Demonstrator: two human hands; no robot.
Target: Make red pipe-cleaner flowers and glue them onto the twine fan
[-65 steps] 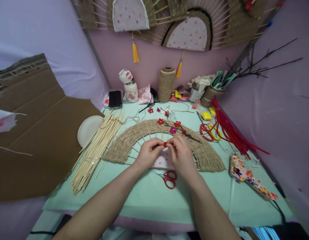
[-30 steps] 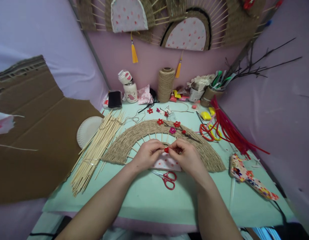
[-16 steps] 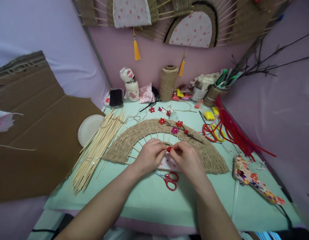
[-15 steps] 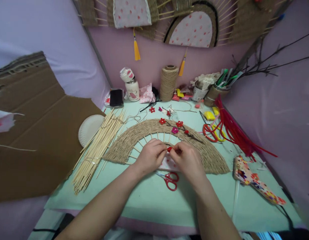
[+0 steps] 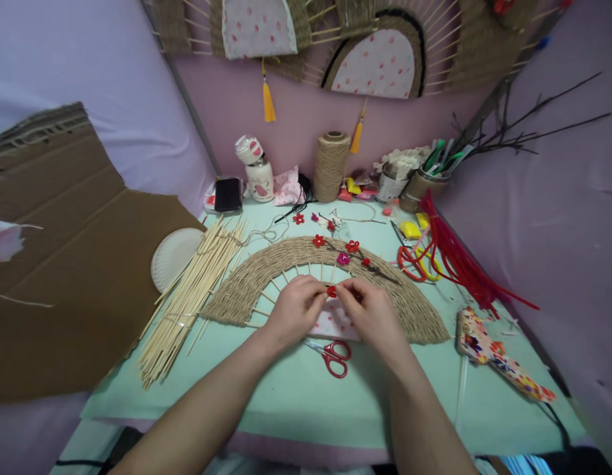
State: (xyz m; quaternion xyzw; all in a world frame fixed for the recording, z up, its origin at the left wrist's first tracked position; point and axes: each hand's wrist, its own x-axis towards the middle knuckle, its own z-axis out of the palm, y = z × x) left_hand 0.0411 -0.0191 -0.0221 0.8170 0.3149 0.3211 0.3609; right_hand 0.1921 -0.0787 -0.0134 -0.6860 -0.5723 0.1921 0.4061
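Note:
My left hand [image 5: 296,309] and my right hand [image 5: 372,314] meet over the middle of a half-round fan woven of jute twine [image 5: 266,267] on wooden spokes. Both pinch one small red piece [image 5: 331,291] between thumb and fingertips. The fingers of both hands are curled shut. Red and pink flowers on a dark twig [image 5: 352,254] lie on the fan's upper band. Red-handled scissors [image 5: 331,354] rest on the mint table just under my hands.
A bundle of bamboo skewers [image 5: 189,298] and a paper plate [image 5: 173,254] lie left. A twine spool [image 5: 330,166], jar, phone and cups of pens line the back. Red pipe cleaners [image 5: 457,262] and a patterned glue gun [image 5: 494,353] lie right. Cardboard [image 5: 72,264] leans far left.
My hands stay together on the small red piece, with fingertips shifting slightly as they work it. The view swayed a little. Nothing else on the table moved.

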